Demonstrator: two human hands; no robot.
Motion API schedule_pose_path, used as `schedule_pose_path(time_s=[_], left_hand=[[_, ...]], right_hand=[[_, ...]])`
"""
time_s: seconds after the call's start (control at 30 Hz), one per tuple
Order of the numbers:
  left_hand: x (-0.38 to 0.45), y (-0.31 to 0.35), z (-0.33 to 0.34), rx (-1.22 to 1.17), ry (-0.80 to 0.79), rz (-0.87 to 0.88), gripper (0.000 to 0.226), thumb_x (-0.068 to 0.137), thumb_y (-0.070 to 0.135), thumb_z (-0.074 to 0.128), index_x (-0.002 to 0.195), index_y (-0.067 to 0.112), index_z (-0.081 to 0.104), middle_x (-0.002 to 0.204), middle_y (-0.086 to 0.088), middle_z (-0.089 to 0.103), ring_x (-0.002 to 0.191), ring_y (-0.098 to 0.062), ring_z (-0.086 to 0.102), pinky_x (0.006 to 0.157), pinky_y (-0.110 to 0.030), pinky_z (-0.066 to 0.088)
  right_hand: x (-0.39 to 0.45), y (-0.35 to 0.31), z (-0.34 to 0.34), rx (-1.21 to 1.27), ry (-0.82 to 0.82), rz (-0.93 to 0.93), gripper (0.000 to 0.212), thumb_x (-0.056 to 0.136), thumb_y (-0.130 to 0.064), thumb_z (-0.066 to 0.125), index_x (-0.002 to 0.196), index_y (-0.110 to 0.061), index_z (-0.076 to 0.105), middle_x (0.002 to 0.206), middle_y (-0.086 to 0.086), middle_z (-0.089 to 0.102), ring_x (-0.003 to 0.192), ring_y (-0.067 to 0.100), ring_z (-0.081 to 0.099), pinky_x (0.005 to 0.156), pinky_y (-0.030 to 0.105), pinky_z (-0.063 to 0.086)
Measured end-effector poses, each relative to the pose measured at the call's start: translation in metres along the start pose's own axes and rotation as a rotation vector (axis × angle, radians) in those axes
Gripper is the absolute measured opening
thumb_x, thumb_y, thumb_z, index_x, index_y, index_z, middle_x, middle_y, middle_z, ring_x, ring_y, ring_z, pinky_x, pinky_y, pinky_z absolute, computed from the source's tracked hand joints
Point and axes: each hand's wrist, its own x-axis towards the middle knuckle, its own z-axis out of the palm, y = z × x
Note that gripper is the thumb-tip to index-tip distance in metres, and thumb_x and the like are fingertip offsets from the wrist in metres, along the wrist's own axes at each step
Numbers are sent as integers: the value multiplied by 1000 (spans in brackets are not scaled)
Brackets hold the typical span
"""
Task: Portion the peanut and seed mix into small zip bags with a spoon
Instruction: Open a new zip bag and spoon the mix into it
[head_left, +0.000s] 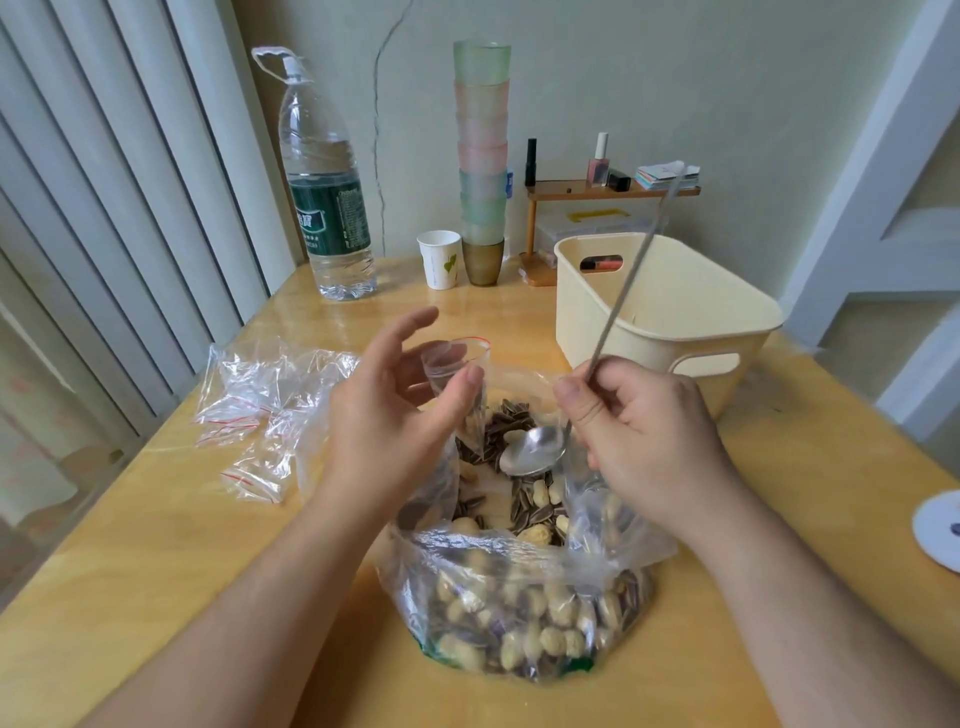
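Note:
A large clear plastic bag (519, 613) full of peanuts and striped sunflower seeds lies open at the table's centre. My left hand (395, 410) holds a small zip bag (457, 364) with a red strip open above it, thumb and fingers around its mouth; a few peanuts and seeds sit in its lower part. My right hand (644, 431) grips the long handle of a metal spoon (532, 452). The spoon's bowl looks empty and hovers over the mix inside the big bag, just right of the small bag.
A pile of empty small zip bags (260, 410) lies to the left. A cream plastic basket (670, 312) stands at the right rear. Behind are a large water bottle (324, 208), a paper cup (439, 259), stacked cups (483, 156) and a small shelf (597, 189).

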Motion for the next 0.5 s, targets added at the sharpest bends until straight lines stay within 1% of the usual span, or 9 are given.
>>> schedule_pose_path(time_s=[0.03, 0.1, 0.2, 0.27, 0.3, 0.37, 0.5], left_hand=[[0, 1, 0, 3, 5, 9, 61, 84, 34, 82, 140, 28, 57, 114, 5, 78, 102, -13, 76, 95, -42, 61], [0, 2, 1, 15, 12, 30, 62, 83, 36, 83, 139, 28, 57, 115, 4, 78, 107, -11, 75, 97, -41, 60], [0, 2, 2, 43, 3, 63, 60, 86, 30, 85, 139, 30, 57, 115, 5, 77, 109, -8, 74, 97, -39, 60], [-1, 2, 3, 57, -8, 84, 60, 86, 28, 85, 139, 29, 57, 116, 4, 76, 109, -9, 74, 97, -39, 60], [-1, 1, 3, 61, -14, 89, 61, 86, 28, 85, 140, 28, 56, 116, 4, 76, 109, -10, 74, 96, -40, 61], [-1, 1, 3, 75, -31, 84, 62, 85, 32, 85, 140, 30, 56, 115, 3, 76, 107, -9, 75, 95, -40, 61], [-1, 2, 1, 120, -52, 92, 66, 82, 42, 84, 140, 36, 54, 115, 4, 76, 103, -5, 75, 93, -37, 62]], right_hand=[[0, -1, 2, -13, -29, 20, 44, 98, -53, 58, 76, -15, 66, 55, 4, 61, 53, 28, 60, 55, 41, 51], [0, -3, 5, -30, -78, 76, 50, 95, -56, 57, 72, -13, 63, 57, 7, 62, 56, 30, 58, 57, 41, 52], [0, -6, 7, -5, -139, 190, 46, 96, -52, 62, 69, -14, 61, 60, 4, 67, 52, 22, 60, 57, 39, 55], [-1, -7, 9, 52, -178, 264, 41, 97, -48, 65, 72, -15, 64, 61, 0, 70, 48, 15, 63, 54, 33, 54], [-1, -7, 10, 76, -192, 288, 38, 97, -46, 66, 74, -16, 65, 62, -1, 70, 47, 15, 64, 53, 31, 53], [-2, -7, 12, 103, -194, 315, 33, 98, -43, 67, 76, -18, 67, 62, -1, 71, 48, 16, 66, 52, 30, 53], [0, -2, 15, 77, -124, 324, 26, 98, -41, 69, 77, -26, 68, 63, -3, 71, 48, 15, 66, 54, 29, 51]])
